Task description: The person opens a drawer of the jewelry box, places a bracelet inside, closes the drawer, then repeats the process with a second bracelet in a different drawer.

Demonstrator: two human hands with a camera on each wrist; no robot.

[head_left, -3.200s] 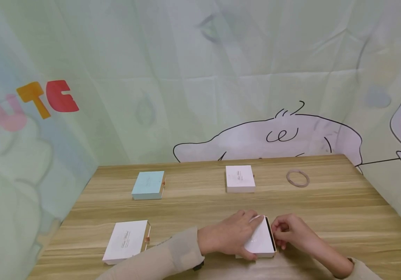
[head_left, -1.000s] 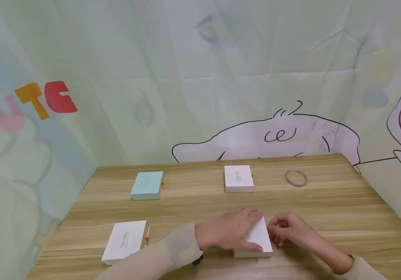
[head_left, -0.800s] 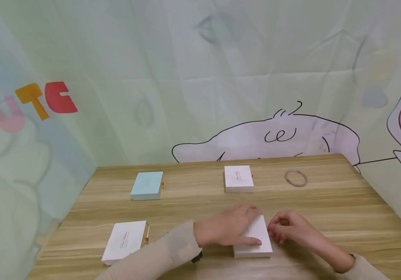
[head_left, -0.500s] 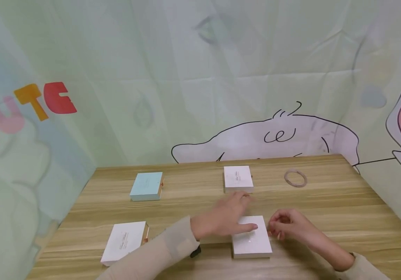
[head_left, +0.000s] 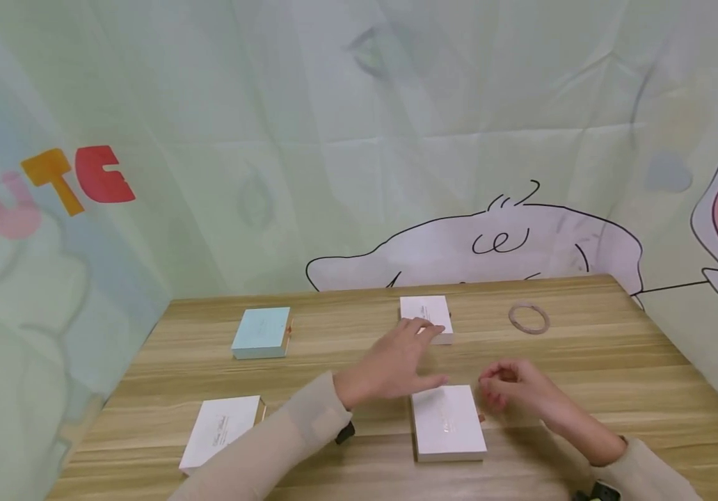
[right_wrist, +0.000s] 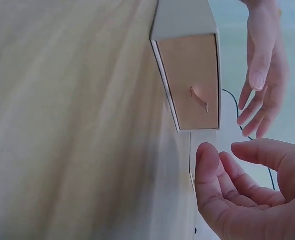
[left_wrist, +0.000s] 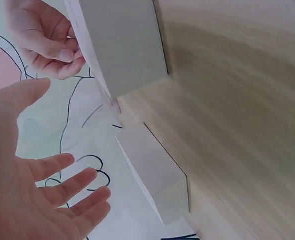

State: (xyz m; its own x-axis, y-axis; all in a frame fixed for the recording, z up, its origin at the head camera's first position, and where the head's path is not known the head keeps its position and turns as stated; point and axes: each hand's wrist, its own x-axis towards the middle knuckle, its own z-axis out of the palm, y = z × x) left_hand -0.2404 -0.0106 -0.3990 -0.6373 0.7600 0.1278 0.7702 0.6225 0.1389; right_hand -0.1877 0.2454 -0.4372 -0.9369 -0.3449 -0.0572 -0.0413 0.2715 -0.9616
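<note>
A white drawer box (head_left: pixel 449 424) with faint gold lettering lies on the table in front of me. Its pinkish drawer front (right_wrist: pixel 190 75), seen in the right wrist view, sits flush in the sleeve, a small ribbon tab (right_wrist: pixel 200 100) sticking out. My left hand (head_left: pixel 393 362) hovers between this box and a second white box (head_left: pixel 426 313) behind it, fingers spread and holding nothing. Its fingertips overlap the rear box in the head view; the left wrist view shows them apart from it. Just right of the near box, my right hand (head_left: pixel 518 390) hangs with loosely curled fingers, gripping nothing.
A light blue box (head_left: pixel 261 332) stands at the back left of the wooden table (head_left: pixel 584 362). Another white box (head_left: pixel 218 431) is at the front left, partly behind my left sleeve. A greyish ring (head_left: pixel 529 318) lies at the back right. A printed curtain hangs behind.
The near box's drawer, slightly out at first with a dark gap, has gone in flush. My left hand has lifted off it and moved toward the rear box. My right hand has backed off slightly.
</note>
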